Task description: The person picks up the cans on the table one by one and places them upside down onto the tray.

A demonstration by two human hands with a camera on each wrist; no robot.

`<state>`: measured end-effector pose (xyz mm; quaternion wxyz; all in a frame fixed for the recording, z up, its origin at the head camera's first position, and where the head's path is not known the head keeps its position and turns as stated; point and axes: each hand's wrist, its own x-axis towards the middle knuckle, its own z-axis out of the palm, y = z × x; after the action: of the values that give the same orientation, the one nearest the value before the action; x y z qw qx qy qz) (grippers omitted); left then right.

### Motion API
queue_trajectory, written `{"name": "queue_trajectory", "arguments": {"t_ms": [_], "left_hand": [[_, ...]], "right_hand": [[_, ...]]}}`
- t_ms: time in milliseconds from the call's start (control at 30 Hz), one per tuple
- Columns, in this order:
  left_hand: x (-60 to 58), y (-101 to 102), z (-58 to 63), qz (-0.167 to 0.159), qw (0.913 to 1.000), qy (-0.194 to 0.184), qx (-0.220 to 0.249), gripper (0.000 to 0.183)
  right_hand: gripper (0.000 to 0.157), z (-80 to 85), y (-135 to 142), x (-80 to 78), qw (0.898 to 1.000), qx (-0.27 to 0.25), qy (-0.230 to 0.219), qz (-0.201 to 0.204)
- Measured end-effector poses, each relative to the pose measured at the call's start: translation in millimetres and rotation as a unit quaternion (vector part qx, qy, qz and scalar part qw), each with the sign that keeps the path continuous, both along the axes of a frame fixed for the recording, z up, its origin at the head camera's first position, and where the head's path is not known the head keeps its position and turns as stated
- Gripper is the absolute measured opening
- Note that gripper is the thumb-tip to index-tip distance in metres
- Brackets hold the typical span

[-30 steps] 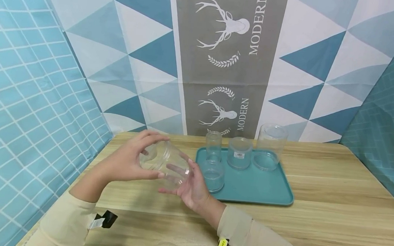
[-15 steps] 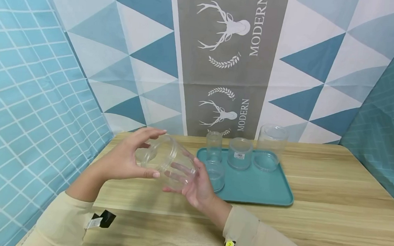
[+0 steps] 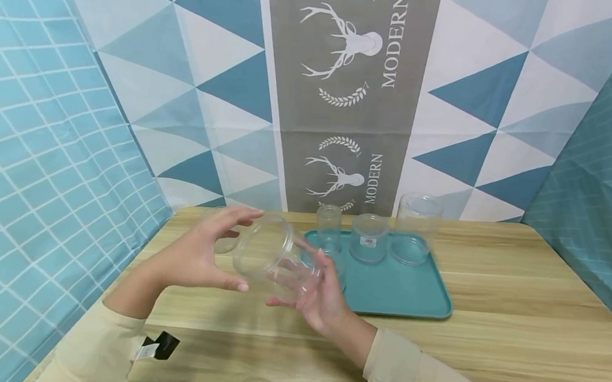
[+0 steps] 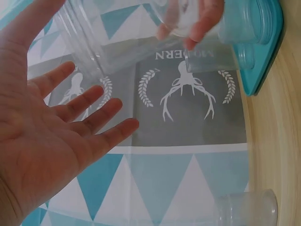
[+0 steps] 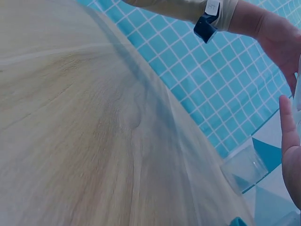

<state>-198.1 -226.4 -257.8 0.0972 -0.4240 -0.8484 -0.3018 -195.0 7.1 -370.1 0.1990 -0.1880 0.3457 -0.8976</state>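
Observation:
A large clear jar [image 3: 266, 251] is tilted above the table, its wide mouth facing left. My right hand [image 3: 324, 300] holds it by the bottom end, fingers and thumb curled round the base. Beside the mouth, my left hand [image 3: 198, 254] has its thumb and fingers spread apart. In the left wrist view, the palm and straight fingers [image 4: 94, 117] of that hand show with nothing in them, and the jar [image 4: 87, 42] lies beyond. Only part of the right hand [image 5: 291, 160] enters the right wrist view at its edge.
A teal tray [image 3: 395, 294] bears a narrow jar [image 3: 329, 226], a short labelled jar [image 3: 369, 238], a tall jar [image 3: 417, 224] and a low jar [image 3: 336, 268] partly behind the right hand. Another clear jar [image 4: 249, 209] stands on the table [image 3: 514, 351], behind the left hand in the head view.
The right hand has moved the large jar to the right, drawing its mouth out from between the left hand's fingers. The left hand has stayed nearly in place.

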Motion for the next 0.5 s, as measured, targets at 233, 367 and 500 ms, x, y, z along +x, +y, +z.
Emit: {"name": "queue_trajectory", "arguments": {"t_ms": [233,367,500], "left_hand": [[-2.8,5.4,-7.4,0.020,0.9996,0.019,0.009,0.094],[-4.1,8.0,-10.1,0.032,0.9985,0.043,0.012,0.084],[-3.8,10.5,-11.7,0.044,0.9975,0.055,0.009,0.075]], "right_hand": [[0.049,1.9,18.9,0.9,0.997,-0.035,0.063,0.030],[0.049,2.3,30.0,-0.6,0.996,-0.042,0.081,0.022],[0.048,3.0,40.8,-2.2,0.996,-0.046,0.082,0.013]]}}
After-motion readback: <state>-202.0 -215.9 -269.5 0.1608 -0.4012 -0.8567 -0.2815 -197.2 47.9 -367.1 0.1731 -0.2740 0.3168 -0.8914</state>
